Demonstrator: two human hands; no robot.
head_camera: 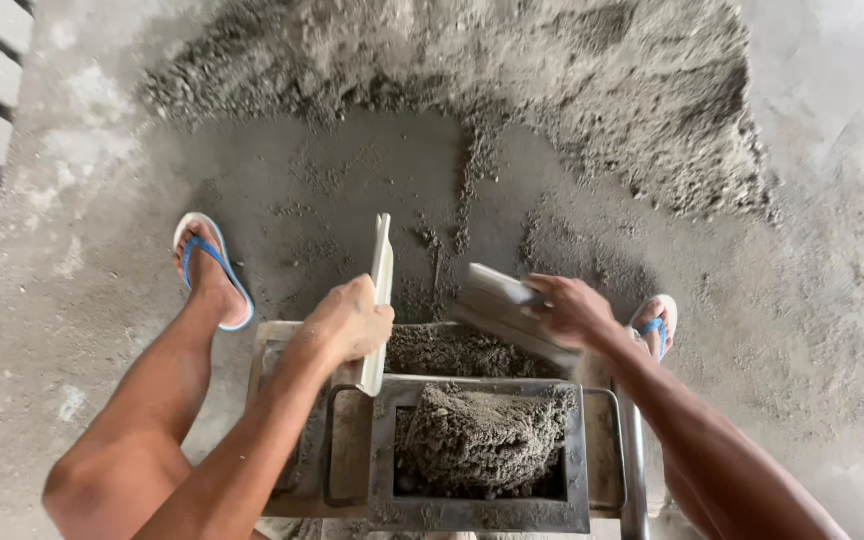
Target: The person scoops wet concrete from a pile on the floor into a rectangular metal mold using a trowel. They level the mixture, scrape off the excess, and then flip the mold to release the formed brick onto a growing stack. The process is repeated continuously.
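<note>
Damp grey mix point(482, 435) heaps in the steel mould point(479, 512) just below both hands; it looks heavy, crumbly and loose, better pushed than lifted. Left hand point(347, 322) is closed around a pale board point(380, 300) held on edge, right hand point(572, 310) grips a flat board point(507, 312) by its end.

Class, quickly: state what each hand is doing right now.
Left hand: closed around a pale flat board, held on edge.
Right hand: closed on a grey flat board.
</note>
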